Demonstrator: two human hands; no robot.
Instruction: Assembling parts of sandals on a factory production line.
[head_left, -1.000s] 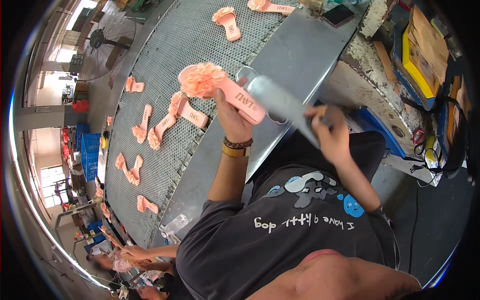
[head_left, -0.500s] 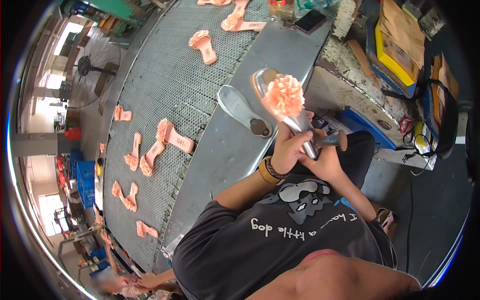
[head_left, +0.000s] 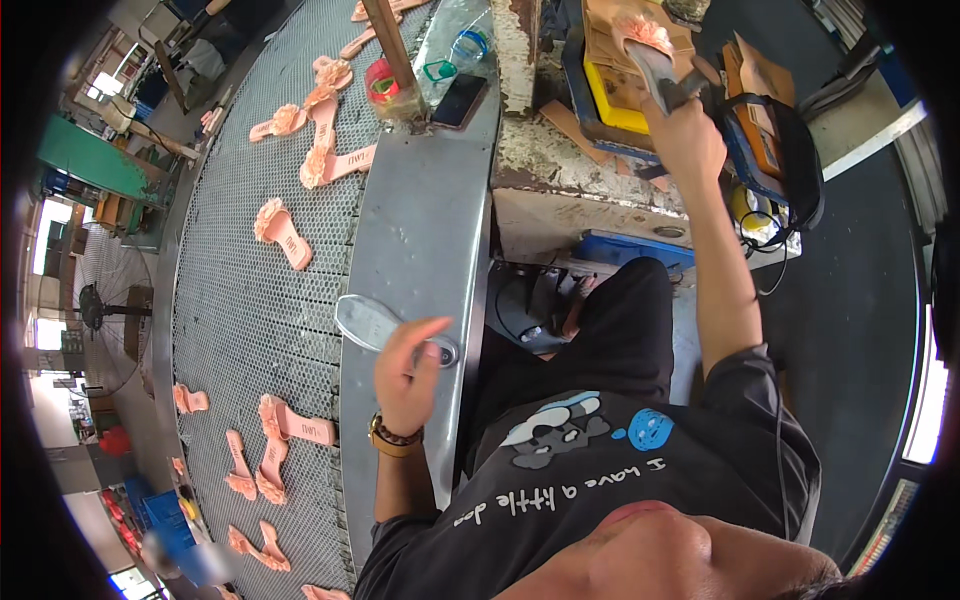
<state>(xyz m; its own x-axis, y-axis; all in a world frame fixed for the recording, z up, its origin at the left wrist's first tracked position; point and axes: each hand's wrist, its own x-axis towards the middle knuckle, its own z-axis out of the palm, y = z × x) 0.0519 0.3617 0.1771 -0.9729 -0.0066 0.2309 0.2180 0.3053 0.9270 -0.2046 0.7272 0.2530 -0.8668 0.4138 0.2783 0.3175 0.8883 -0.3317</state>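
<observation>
My right hand (head_left: pixel 688 145) is raised far to the right, fingers wrapped round the heel end of a pink sandal (head_left: pixel 643 35) with a ruffled flower on its strap. A dark hammer-like tool (head_left: pixel 688 86) sticks out from the same fist; how it is gripped is partly hidden. My left hand (head_left: pixel 408 375), wearing a tan watch strap and dark bracelet, is open with fingers apart. It hovers over a grey sole-shaped plate (head_left: pixel 366 321) with a dark round piece at its heel, covering part of it. That plate lies on the smooth metal ledge (head_left: pixel 415 230).
Several pink sandals (head_left: pixel 288 235) lie on the mesh conveyor (head_left: pixel 260 330) at left. At the ledge's far end are a phone (head_left: pixel 460 102) and a container (head_left: pixel 398 105). A worn bench (head_left: pixel 580 185) with a yellow pad (head_left: pixel 612 98) and a black bag strap (head_left: pixel 800 170) stands right.
My hands have separated. The right has carried the sandal and tool away to the far right, over the bench. The left has let go and moved over the sole-shaped plate. The view has shifted right.
</observation>
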